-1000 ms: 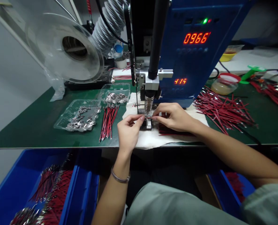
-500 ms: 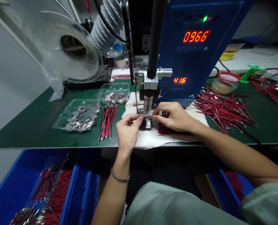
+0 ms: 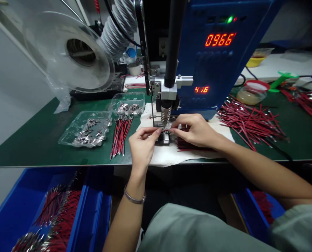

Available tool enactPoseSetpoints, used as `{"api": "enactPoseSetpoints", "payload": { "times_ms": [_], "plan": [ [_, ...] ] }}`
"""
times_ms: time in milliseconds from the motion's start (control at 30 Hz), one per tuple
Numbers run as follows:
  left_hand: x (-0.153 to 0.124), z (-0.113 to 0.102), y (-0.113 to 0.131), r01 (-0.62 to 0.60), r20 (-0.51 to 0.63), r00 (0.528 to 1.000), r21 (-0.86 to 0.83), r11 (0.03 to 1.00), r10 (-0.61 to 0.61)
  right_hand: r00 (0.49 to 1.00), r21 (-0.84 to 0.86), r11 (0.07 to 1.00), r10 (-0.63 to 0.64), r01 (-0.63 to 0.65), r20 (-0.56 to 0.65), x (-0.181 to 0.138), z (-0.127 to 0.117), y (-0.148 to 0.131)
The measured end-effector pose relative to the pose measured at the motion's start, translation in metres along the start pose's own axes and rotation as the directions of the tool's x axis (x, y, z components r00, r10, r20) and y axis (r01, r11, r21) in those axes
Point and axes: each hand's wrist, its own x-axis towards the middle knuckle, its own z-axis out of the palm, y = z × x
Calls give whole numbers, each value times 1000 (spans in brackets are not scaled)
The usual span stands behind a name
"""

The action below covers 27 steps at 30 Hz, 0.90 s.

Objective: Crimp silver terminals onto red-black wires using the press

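My left hand (image 3: 142,145) is closed in a pinch at the left side of a small metal fixture (image 3: 166,137); whatever its fingertips hold is too small to make out. From the right, my right hand (image 3: 195,130) pinches a thin red-and-black wire, whose end lies over the fixture and is mostly hidden by the fingers. Just above the fingertips stands the spring-wrapped tip (image 3: 165,115) of a soldering machine (image 3: 205,70) with lit red digits. Under my right hand, a bundle of red-and-black wires (image 3: 189,145) rests on white paper (image 3: 166,157).
Left of the paper lie finished-looking red wires (image 3: 121,136) and two clear trays, the nearer tray (image 3: 63,138) holding small metal parts. A large wire pile (image 3: 250,120) spreads at right. A clear spool (image 3: 48,52) hangs upper left. Blue bins (image 3: 87,210) stand below the table edge.
Both hands stay at the fixture with almost the same pinch. The whole view has shifted very slightly; nothing else has visibly moved.
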Motion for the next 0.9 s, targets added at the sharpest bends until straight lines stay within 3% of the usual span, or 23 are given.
{"api": "enactPoseSetpoints", "payload": {
  "times_ms": [333,900],
  "plan": [
    [-1,0,-2,-62,5,998,24,998,62,1000,8,1000,-14,14,-23,-1,2,1],
    [-1,-2,-2,-54,21,998,55,997,53,997,-48,997,61,-63,-44,0,3,-8]
  ]
}}
